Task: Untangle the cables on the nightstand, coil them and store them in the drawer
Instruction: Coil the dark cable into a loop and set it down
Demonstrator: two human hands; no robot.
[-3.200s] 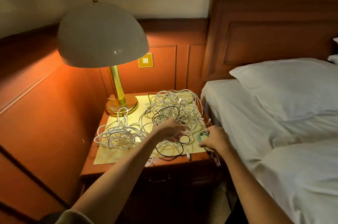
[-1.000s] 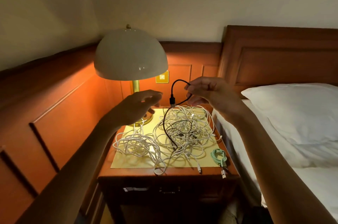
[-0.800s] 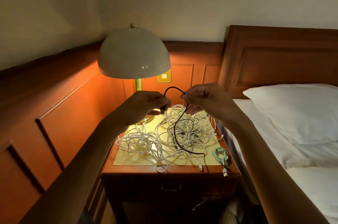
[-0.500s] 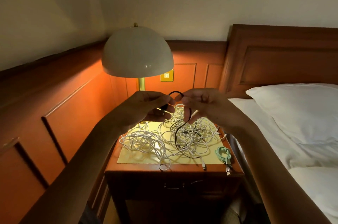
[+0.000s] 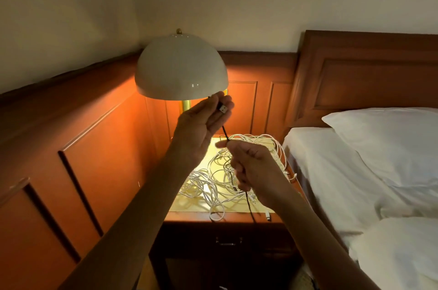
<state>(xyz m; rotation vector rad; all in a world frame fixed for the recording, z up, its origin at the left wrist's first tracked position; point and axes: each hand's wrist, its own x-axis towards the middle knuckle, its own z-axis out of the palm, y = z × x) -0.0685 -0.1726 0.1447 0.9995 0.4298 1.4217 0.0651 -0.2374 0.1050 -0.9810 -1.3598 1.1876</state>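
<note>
My left hand (image 5: 203,123) is raised under the lamp shade and pinches the USB plug end of a black cable (image 5: 224,132). From the plug the black cable runs down into my right hand (image 5: 251,166), whose curled fingers grip it; below that hand it hangs past the nightstand's front edge. A tangle of white cables (image 5: 208,185) lies on the yellow mat of the nightstand (image 5: 189,217) beneath both hands. The drawer (image 5: 227,241) in the nightstand front is closed. My right forearm hides the nightstand's right side.
A lamp with a white dome shade (image 5: 181,69) stands at the back left of the nightstand, just above my left hand. Wood panelling lines the wall to the left. The bed with a white pillow (image 5: 384,145) lies close on the right.
My left hand has risen with the plug end to just under the shade. My right hand has slid down the black cable, so it is stretched between them. The view has tilted.
</note>
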